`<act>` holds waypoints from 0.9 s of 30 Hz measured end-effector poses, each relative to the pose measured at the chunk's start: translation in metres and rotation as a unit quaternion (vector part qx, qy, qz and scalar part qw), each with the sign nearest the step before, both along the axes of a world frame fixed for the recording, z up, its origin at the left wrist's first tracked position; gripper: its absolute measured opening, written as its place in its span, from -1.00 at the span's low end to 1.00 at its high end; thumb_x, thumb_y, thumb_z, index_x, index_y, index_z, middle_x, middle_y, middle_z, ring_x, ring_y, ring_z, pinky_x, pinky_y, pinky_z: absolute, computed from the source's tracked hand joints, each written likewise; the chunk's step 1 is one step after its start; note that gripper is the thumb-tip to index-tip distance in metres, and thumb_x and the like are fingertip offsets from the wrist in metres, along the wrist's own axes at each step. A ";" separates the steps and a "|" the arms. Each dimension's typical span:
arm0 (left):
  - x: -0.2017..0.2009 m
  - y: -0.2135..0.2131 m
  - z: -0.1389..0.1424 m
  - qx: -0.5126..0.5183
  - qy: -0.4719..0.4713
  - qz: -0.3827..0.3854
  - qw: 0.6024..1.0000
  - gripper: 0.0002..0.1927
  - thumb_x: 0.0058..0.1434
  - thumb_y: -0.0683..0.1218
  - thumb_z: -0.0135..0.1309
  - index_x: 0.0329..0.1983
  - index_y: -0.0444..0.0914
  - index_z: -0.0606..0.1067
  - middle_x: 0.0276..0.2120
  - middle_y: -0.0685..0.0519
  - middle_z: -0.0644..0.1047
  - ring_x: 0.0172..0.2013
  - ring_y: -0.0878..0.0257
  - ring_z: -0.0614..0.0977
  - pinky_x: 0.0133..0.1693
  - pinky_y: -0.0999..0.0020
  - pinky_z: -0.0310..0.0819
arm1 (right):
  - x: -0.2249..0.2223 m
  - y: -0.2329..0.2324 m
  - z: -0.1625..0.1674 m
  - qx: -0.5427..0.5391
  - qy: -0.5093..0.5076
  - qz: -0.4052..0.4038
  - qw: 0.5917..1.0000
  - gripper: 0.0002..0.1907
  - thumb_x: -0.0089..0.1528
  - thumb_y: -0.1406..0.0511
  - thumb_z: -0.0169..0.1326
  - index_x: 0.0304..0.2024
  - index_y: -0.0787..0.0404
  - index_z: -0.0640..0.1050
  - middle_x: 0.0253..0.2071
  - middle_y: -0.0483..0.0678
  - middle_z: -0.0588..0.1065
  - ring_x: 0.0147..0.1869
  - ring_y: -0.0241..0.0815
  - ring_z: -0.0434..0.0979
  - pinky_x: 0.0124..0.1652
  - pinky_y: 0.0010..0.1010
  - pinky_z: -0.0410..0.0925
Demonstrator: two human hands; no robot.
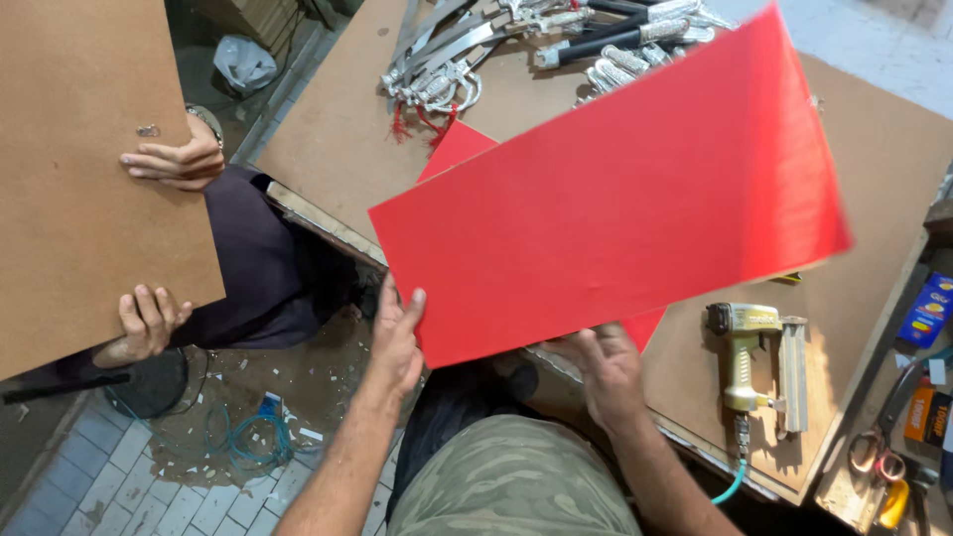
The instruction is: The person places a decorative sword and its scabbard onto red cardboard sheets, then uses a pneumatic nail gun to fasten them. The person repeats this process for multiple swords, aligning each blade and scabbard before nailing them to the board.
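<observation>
I hold a large red sheet (615,189) tilted above the brown worktable (328,139). My left hand (397,333) grips its lower left corner, thumb on top. Under the sheet's bottom edge, my right hand (608,372) supports it with fingers spread against the underside. A second red sheet (455,149) lies flat on the table beneath, mostly hidden. At the left, another person's two hands (179,159) (149,323) hold a big brown board (89,169) upright.
A yellow pneumatic staple gun (747,357) with a teal hose lies on the table at the right. Several silver decorative daggers (536,45) are piled at the table's far side. Scissors (874,457) and small boxes (928,308) sit at the right edge. Cables litter the tiled floor (238,437).
</observation>
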State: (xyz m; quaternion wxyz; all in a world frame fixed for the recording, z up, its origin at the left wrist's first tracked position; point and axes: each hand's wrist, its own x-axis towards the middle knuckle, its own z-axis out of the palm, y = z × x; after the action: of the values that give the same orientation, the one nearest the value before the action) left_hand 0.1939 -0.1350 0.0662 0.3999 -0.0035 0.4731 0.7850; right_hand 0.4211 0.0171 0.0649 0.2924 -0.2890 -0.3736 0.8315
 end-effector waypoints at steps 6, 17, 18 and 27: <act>-0.103 0.043 -0.006 -0.109 0.154 -0.111 0.976 -0.47 0.38 -0.21 -0.04 0.43 -0.17 0.28 0.26 0.01 0.48 0.22 0.24 0.51 0.22 0.23 0.42 | 0.071 0.019 -0.041 -0.080 -0.115 -0.241 0.961 -0.60 0.38 0.16 0.06 0.17 0.22 0.40 0.06 0.02 0.54 0.13 -0.10 0.59 0.00 -0.31 0.49; -0.206 0.205 0.001 -0.349 0.710 -0.058 0.608 -0.70 0.09 0.01 0.27 -0.14 -0.17 0.60 -0.06 -0.05 0.50 0.07 -0.04 0.51 0.07 -0.04 0.35 | 0.116 -0.039 -0.087 -0.210 -0.468 -0.222 0.829 -0.22 0.42 -0.01 -0.09 0.38 0.54 0.18 0.22 0.43 0.40 0.21 0.27 0.51 0.04 0.06 0.47; -0.221 0.229 0.001 -0.319 0.719 -0.063 0.614 -0.75 0.19 -0.01 0.26 -0.10 -0.18 0.60 -0.06 -0.05 0.52 0.06 -0.04 0.52 0.07 -0.03 0.36 | 0.117 -0.039 -0.086 -0.222 -0.493 -0.237 0.807 -0.23 0.42 -0.01 -0.08 0.38 0.52 0.19 0.23 0.42 0.40 0.22 0.28 0.51 0.05 0.07 0.47; -0.277 0.363 -0.031 -0.162 0.807 -0.122 0.555 -0.59 0.05 -0.08 0.44 -0.11 -0.36 0.58 -0.12 -0.27 0.54 -0.07 -0.24 0.53 -0.03 -0.07 0.40 | 0.126 -0.138 -0.062 -0.486 -0.539 -0.470 0.502 -0.28 0.40 0.04 0.00 0.44 0.38 0.29 0.33 0.34 0.40 0.28 0.30 0.52 0.15 0.17 0.47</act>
State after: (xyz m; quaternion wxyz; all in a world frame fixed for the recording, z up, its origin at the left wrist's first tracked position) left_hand -0.0831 0.2275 0.0355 -0.0648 0.6245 0.7128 0.3125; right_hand 0.5473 -0.1210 0.0033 0.1959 -0.9110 0.1953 0.3058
